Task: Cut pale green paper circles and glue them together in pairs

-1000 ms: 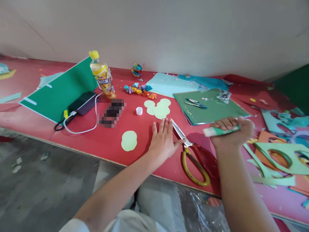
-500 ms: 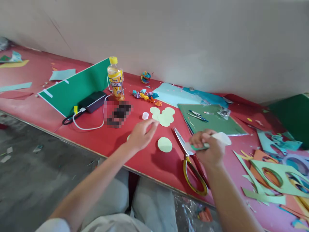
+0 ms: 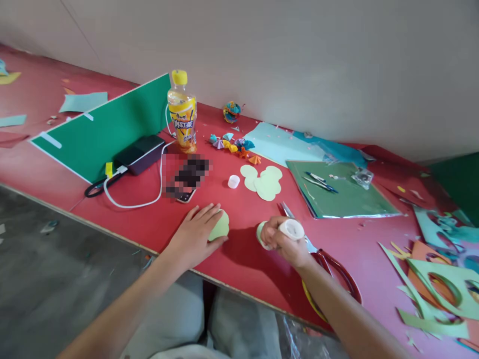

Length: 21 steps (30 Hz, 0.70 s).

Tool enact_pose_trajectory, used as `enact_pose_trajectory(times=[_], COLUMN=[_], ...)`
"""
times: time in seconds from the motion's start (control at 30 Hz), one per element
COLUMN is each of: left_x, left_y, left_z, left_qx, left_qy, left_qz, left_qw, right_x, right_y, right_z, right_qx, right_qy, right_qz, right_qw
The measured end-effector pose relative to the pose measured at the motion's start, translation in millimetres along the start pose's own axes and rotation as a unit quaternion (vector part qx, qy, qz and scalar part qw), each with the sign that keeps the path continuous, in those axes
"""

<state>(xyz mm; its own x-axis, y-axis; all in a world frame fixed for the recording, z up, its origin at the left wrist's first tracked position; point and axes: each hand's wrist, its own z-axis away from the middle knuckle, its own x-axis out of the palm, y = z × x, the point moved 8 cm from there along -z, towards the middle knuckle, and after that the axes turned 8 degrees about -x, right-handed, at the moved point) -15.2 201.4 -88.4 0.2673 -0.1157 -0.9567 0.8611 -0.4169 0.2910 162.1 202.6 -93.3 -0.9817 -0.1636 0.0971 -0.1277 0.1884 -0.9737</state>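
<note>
My left hand (image 3: pixel 195 238) lies flat with fingers spread, partly covering a light green paper circle (image 3: pixel 220 227) near the table's front edge. A white glue stick (image 3: pixel 292 229) is gripped in my right hand (image 3: pixel 286 247), its round base facing up. The stick's lower end is hidden by my fingers, over another green paper circle (image 3: pixel 260 235). Beneath my right wrist lie large scissors (image 3: pixel 342 271) with red and yellow handles. Farther back, a small white cap (image 3: pixel 234 181) sits beside a group of overlapping green paper circles (image 3: pixel 267 187).
A bottle (image 3: pixel 183 117) stands beside a green divider (image 3: pixel 123 119), a black box with a white cable (image 3: pixel 140 155) and a phone (image 3: pixel 186 196). Folded paper pieces (image 3: pixel 234 144), a green folder (image 3: pixel 337 192) with pens and paper offcuts (image 3: pixel 437 284) lie on the red table (image 3: pixel 239 269).
My left hand has moved down and left from the grouped circles onto a nearer circle. My right hand has moved left with the glue stick, turning it upright over another circle.
</note>
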Motion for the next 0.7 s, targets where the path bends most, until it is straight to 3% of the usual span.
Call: enact_pose_trajectory(times=[0.17,0.33,0.5,0.63,0.7], left_x=[-0.3,0.3,1.2,1.9,2.5], left_y=[1,0,-1,-2,-2], left_z=[1,0,0,0,0], left_qx=[0.008,0.011,0.014,0.012,0.015], left_qy=[0.011,0.024,0.034,0.038,0.036], left_qz=[-0.007,-0.009,-0.006,-0.007,-0.011], left_qw=[1.0,1.0,0.999,0.999,0.999], right_x=[-12,-1,-11,0,-5], right_y=[-2,-1,-9,-6,-8], right_z=[-16,-20,-21,-22,-21], right_qx=[-0.02,-0.007,-0.018,0.018,0.012], right_qy=[0.093,0.04,0.097,0.033,0.059], right_qz=[0.03,0.078,0.109,0.088,0.088], right_qw=[0.995,0.996,0.989,0.995,0.994])
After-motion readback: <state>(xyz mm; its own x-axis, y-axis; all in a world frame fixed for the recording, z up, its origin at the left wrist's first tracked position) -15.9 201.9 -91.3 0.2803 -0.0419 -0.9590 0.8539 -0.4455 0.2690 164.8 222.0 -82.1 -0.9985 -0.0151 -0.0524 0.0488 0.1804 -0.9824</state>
